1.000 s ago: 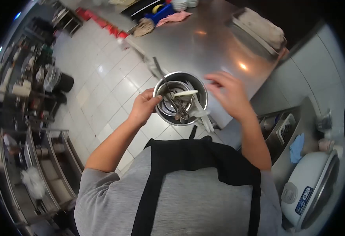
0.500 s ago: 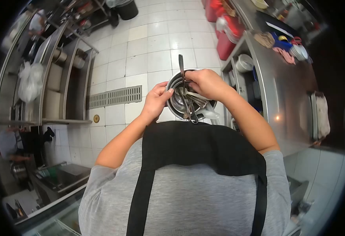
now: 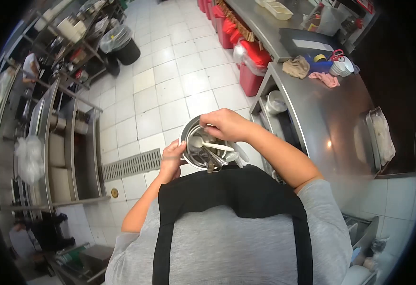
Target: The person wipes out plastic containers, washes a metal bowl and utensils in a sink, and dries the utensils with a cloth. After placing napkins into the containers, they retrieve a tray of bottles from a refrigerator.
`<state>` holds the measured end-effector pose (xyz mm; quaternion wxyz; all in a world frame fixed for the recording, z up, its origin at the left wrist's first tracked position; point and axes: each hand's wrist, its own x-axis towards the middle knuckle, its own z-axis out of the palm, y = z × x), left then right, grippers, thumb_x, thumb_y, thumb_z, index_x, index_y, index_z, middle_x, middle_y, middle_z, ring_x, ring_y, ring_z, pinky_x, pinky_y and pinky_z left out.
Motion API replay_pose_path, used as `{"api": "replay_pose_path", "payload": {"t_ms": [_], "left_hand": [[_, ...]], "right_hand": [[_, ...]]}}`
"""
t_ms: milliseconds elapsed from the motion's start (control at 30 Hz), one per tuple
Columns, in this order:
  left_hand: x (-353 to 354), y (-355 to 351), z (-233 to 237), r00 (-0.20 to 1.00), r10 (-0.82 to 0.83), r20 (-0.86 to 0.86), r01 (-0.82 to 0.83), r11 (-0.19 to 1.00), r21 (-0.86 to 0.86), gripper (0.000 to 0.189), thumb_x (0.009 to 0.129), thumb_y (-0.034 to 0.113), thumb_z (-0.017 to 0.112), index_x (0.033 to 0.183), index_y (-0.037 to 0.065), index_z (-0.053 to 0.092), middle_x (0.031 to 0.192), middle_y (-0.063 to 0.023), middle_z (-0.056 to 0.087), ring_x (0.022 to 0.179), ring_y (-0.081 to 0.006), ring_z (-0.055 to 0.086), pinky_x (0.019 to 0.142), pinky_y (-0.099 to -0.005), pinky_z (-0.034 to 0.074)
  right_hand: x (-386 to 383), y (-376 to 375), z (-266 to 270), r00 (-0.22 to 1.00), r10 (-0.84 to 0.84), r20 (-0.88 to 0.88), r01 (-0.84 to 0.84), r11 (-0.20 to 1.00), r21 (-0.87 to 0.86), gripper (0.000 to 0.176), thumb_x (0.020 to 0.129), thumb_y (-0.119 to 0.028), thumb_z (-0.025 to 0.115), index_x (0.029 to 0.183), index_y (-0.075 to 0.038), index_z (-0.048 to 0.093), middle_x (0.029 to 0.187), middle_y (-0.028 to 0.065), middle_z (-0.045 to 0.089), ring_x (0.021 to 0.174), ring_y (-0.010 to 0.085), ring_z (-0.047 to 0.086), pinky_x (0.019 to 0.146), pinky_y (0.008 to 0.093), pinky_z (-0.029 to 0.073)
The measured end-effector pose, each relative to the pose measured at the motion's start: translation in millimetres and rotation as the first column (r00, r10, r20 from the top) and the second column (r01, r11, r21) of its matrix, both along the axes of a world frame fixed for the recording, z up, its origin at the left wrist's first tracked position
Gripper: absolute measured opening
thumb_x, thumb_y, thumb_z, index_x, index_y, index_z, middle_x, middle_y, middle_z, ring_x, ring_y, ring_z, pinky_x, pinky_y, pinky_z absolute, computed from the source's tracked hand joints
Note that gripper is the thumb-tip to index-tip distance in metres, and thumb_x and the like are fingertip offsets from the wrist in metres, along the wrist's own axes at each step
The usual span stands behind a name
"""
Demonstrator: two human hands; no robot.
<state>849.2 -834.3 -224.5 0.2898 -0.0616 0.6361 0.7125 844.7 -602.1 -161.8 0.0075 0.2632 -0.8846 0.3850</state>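
A round metal bowl point(image 3: 185, 134) is held in front of my apron, with what looks like another metal rim nested inside. My left hand point(image 3: 171, 160) grips its left side, thumb over the rim. Several metal spoons or similar utensils point(image 3: 212, 156) lie in the bowl, their ends toward me. A pale-handled spoon point(image 3: 217, 146) rests across them. My right hand point(image 3: 226, 124) is closed at the far rim, its fingertips curled down inside; what they pinch is hidden. Clear plastic point(image 3: 236, 156) hangs at the bowl's right side.
On the right, a steel counter point(image 3: 307, 109) carries cloths point(image 3: 296, 67), red scissors point(image 3: 336, 54) and a tray point(image 3: 379, 137). Red bins point(image 3: 253, 78) line it. Left stand steel shelves point(image 3: 87, 156) and a black bin point(image 3: 125, 51). A drain grate point(image 3: 132, 165) crosses the floor.
The view has shifted, and the bowl appears lower and further left. The dark-handled utensil that stuck up past the far rim no longer shows; the pale-handled spoon now lies across the others.
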Motion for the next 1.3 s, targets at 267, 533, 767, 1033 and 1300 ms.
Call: {"api": "replay_pose_path", "payload": {"t_ms": [267, 533, 767, 1033, 1300], "left_hand": [[-128.6, 129.5, 20.9, 0.992, -0.112, -0.059, 0.108, 0.992, -0.067, 0.024, 0.091, 0.018, 0.049, 0.107, 0.004, 0.059, 0.079, -0.0003, 0.059, 0.069, -0.0087, 0.053, 0.066, -0.0298, 0.051], [-257.9, 222.9, 33.9, 0.990, -0.123, -0.064, 0.123, 0.992, -0.003, 0.024, 0.091, 0.022, 0.051, 0.105, 0.004, 0.060, 0.080, 0.0008, 0.056, 0.071, -0.0082, 0.050, 0.068, -0.0293, 0.051], [-411.1, 295.5, 46.5, 0.958, -0.255, -0.130, 0.263, 0.964, 0.047, 0.024, 0.090, 0.022, 0.053, 0.104, 0.004, 0.060, 0.083, -0.0001, 0.058, 0.075, -0.0092, 0.054, 0.067, -0.0283, 0.051], [-612.8, 403.9, 39.7, 0.846, -0.471, -0.249, 0.461, 0.882, -0.099, 0.021, 0.086, 0.019, 0.058, 0.096, 0.002, 0.063, 0.074, -0.0025, 0.059, 0.061, -0.0122, 0.058, 0.056, -0.0289, 0.053], [-698.5, 563.7, 37.0, 0.739, -0.606, -0.294, 0.603, 0.790, -0.112, 0.022, 0.087, 0.021, 0.058, 0.070, 0.008, 0.053, 0.068, -0.0021, 0.056, 0.060, -0.0125, 0.056, 0.057, -0.0322, 0.054]], "right_hand": [[-114.4, 136.9, 1.0, 0.914, -0.176, 0.365, 0.293, 0.910, -0.294, 0.020, 0.075, -0.007, 0.060, 0.095, -0.004, 0.060, 0.068, 0.0035, 0.058, 0.061, 0.0093, 0.053, 0.056, 0.0257, 0.044], [-236.2, 248.4, 9.6, 0.840, -0.175, 0.514, 0.504, 0.602, -0.619, 0.028, 0.076, -0.002, 0.063, 0.103, -0.001, 0.055, 0.067, 0.0001, 0.054, 0.056, 0.0056, 0.052, 0.048, 0.0204, 0.039], [-339.6, 343.2, 38.5, 0.769, -0.482, 0.419, 0.629, 0.453, -0.632, 0.029, 0.076, -0.001, 0.062, 0.104, 0.001, 0.054, 0.073, 0.0031, 0.060, 0.059, 0.0068, 0.054, 0.051, 0.0195, 0.042], [-375.8, 471.4, -4.4, 0.171, -0.972, 0.158, 0.981, 0.153, -0.121, 0.027, 0.071, -0.007, 0.063, 0.097, -0.006, 0.060, 0.069, 0.0059, 0.060, 0.057, 0.0138, 0.058, 0.052, 0.0290, 0.046], [-387.2, 494.9, -34.3, 0.022, -0.908, 0.417, 0.999, 0.038, 0.030, 0.024, 0.078, -0.002, 0.056, 0.101, 0.001, 0.054, 0.066, 0.0118, 0.062, 0.046, 0.0197, 0.059, 0.048, 0.0323, 0.048]]}}
